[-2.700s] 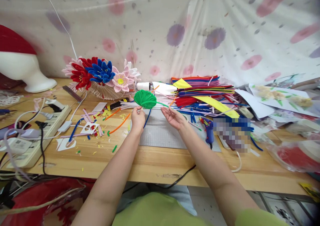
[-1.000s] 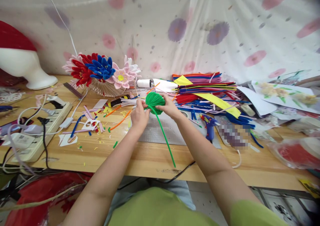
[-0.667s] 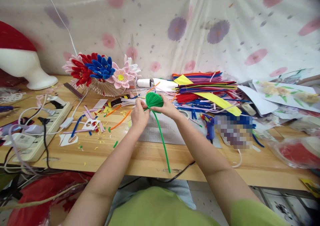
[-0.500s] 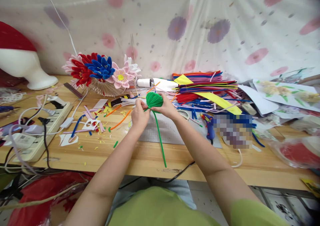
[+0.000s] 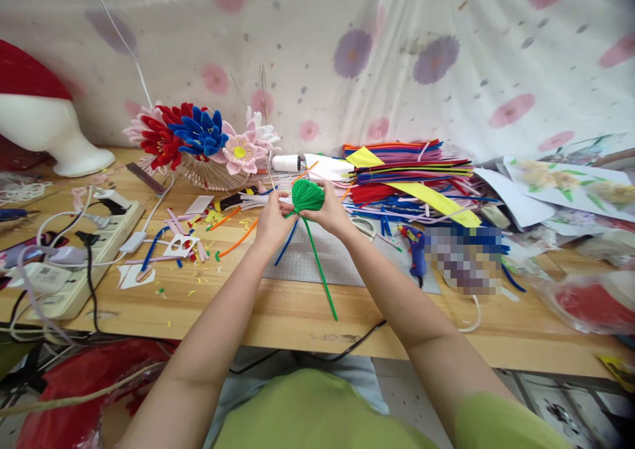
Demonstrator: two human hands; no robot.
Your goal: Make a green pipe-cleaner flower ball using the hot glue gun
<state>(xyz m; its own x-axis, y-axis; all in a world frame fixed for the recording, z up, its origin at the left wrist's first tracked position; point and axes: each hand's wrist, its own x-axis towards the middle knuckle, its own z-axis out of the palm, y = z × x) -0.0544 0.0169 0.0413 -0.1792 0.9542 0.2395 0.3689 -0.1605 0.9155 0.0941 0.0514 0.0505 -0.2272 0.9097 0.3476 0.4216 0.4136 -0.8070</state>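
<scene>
Between my hands, above the grey cutting mat, is a rounded green leaf built from pipe cleaners, its ribs drawn together at the base. My right hand pinches its right side. At the lower left of the base, my left hand has its fingers closed on the gathered green ends; exactly what they grip is partly hidden. A long green pipe-cleaner stem hangs from the base toward the table's front edge. Below my left hand a blue pipe cleaner shows against the mat.
Bundles of coloured pipe cleaners lie behind my right hand, with a blue glue gun at right. Pipe-cleaner flowers stand back left. Scraps, a power strip and cables lie at left.
My left hand has turned and shifted slightly left and down at the leaf's base. The stem's lower end has swung right, and the blue pipe cleaner has come into view.
</scene>
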